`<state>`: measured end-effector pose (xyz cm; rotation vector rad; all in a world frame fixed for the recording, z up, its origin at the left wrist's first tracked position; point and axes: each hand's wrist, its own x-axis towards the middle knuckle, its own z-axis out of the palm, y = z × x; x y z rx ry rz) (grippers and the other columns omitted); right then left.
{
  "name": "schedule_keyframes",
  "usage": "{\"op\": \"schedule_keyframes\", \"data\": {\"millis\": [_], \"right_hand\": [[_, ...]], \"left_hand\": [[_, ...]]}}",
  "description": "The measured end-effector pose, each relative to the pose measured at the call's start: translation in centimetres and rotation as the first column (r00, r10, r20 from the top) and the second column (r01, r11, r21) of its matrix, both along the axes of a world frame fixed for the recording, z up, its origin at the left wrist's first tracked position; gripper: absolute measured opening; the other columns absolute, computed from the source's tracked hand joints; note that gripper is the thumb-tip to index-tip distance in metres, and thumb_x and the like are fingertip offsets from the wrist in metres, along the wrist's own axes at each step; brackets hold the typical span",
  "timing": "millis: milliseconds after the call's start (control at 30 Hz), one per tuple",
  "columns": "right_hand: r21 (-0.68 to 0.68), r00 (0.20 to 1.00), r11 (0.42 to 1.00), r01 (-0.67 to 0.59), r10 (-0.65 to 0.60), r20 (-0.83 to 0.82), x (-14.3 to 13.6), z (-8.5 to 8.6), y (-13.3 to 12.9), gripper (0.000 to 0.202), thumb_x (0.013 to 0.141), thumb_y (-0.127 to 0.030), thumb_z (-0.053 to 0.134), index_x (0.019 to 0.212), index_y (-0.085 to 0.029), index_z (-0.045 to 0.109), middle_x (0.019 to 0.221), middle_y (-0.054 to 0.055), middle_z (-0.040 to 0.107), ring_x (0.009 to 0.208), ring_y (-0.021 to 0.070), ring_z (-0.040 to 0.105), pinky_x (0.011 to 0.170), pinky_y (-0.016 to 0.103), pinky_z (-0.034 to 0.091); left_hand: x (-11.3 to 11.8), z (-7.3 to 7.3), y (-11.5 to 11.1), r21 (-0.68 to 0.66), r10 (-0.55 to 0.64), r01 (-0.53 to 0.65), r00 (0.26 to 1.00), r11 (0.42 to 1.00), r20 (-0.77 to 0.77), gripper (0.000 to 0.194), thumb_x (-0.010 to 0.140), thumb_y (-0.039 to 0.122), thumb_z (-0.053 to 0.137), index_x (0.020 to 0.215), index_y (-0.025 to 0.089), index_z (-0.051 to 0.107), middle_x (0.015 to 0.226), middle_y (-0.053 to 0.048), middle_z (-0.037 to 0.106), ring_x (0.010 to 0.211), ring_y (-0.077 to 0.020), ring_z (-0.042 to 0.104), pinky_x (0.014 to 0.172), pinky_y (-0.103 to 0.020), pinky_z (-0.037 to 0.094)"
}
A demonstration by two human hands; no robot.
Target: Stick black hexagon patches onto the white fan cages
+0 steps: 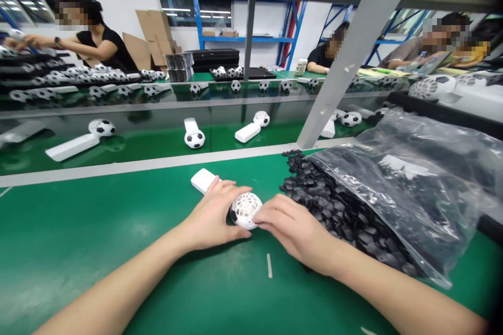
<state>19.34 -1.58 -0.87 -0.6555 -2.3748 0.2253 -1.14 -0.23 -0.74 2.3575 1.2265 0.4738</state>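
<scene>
On the green table, my left hand (214, 214) is wrapped round a white soccer-ball-shaped piece (247, 208) with an openwork top and a black patch on its left side. A white rectangular handle (204, 180) sticks out behind that hand. The fingertips of my right hand (293, 227) are pinched together against the ball's right edge; whatever they may hold is too small to make out. Beside this hand, many small black pieces (346, 214) spill from a clear plastic bag (416, 188).
A metal strip (118, 166) edges the green table (58, 230); beyond it several ball pieces with handles (76, 146) lie on a green belt. A slanted metal post (338, 73) rises at its edge. A thin pale strip (269, 266) lies in front. People work across the line.
</scene>
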Motion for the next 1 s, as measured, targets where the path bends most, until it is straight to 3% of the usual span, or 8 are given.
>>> {"op": "schedule_keyframes", "data": {"millis": [133,233,367,467,667,767,867,1000], "right_hand": [[-0.034,0.998,0.999,-0.004,0.002,-0.062,0.5,0.5,0.2,0.013,0.086,-0.014,0.049,0.090,-0.019,0.061,0.085,0.003,0.065,0.078,0.0138,0.056,0.070,0.028,0.043],[-0.179,0.996,0.984,0.013,-0.028,-0.082,0.5,0.7,0.1,0.011,0.084,-0.016,0.053,0.086,-0.020,0.064,0.082,0.002,0.064,0.078,0.0134,0.056,0.070,0.027,0.043],[-0.502,0.987,0.864,0.040,-0.113,-0.117,0.0,0.5,-0.2,0.007,0.078,-0.014,0.060,0.076,-0.019,0.064,0.075,-0.001,0.062,0.073,0.0118,0.055,0.069,0.025,0.043],[-0.620,0.968,0.784,0.031,-0.179,-0.178,-0.6,0.0,-0.2,0.006,0.074,-0.015,0.064,0.069,-0.018,0.062,0.077,0.000,0.056,0.077,0.0124,0.054,0.074,0.026,0.042],[-0.680,0.941,0.732,0.039,-0.255,-0.221,-1.0,-1.2,0.1,0.009,0.074,-0.022,0.064,0.069,-0.018,0.057,0.086,0.001,0.044,0.085,0.0137,0.048,0.075,0.027,0.042],[-0.678,0.935,0.730,0.085,-0.294,-0.199,-1.0,-1.4,0.3,0.016,0.071,-0.022,0.066,0.078,-0.019,0.052,0.105,0.004,0.044,0.101,0.0167,0.045,0.081,0.030,0.041],[-0.725,0.930,0.685,0.073,-0.309,-0.198,-1.2,-1.6,0.3,0.029,0.070,-0.023,0.067,0.091,-0.021,0.046,0.121,0.005,0.042,0.111,0.0184,0.042,0.083,0.031,0.042],[-0.753,0.940,0.658,0.031,-0.276,-0.202,-1.6,-1.6,0.1,0.034,0.075,-0.023,0.061,0.104,-0.022,0.043,0.111,0.005,0.051,0.099,0.0165,0.051,0.075,0.030,0.045]], "left_hand": [[0.1,0.1,-0.2,-0.001,0.013,-0.013,1.000,1.000,0.000,0.071,0.060,0.042,0.071,0.122,0.023,0.044,0.118,-0.007,0.053,0.118,-0.0272,0.038,0.106,-0.053,0.011],[0.3,0.2,-0.3,-0.001,0.017,-0.017,1.000,1.000,-0.005,0.071,0.060,0.043,0.071,0.122,0.022,0.044,0.117,-0.007,0.053,0.117,-0.0267,0.038,0.107,-0.051,0.011],[0.4,0.2,-0.4,-0.010,0.031,-0.032,0.999,0.999,-0.007,0.072,0.061,0.050,0.068,0.122,0.022,0.045,0.119,-0.007,0.053,0.119,-0.0277,0.037,0.106,-0.051,0.010],[0.5,0.2,-0.4,-0.013,0.043,-0.043,0.999,0.999,0.000,0.075,0.059,0.056,0.067,0.122,0.022,0.045,0.119,-0.007,0.053,0.119,-0.0286,0.037,0.106,-0.052,0.008],[0.8,-0.1,-0.3,0.018,0.066,-0.067,0.998,0.998,0.018,0.067,0.061,0.054,0.066,0.118,0.022,0.049,0.114,-0.006,0.057,0.115,-0.0276,0.041,0.106,-0.050,0.012],[0.9,0.0,-0.4,0.016,0.078,-0.078,0.997,0.997,0.010,0.063,0.063,0.050,0.066,0.117,0.022,0.050,0.113,-0.005,0.057,0.115,-0.0275,0.041,0.105,-0.050,0.013],[0.8,0.4,-0.4,0.005,0.066,-0.066,0.998,0.998,0.008,0.059,0.065,0.045,0.065,0.117,0.022,0.049,0.113,-0.005,0.057,0.114,-0.0278,0.040,0.103,-0.050,0.017],[0.8,0.9,-0.4,0.003,0.027,-0.027,0.999,1.000,0.036,0.049,0.069,0.041,0.064,0.113,0.024,0.052,0.107,-0.003,0.059,0.104,-0.0249,0.045,0.095,-0.045,0.029]]}}
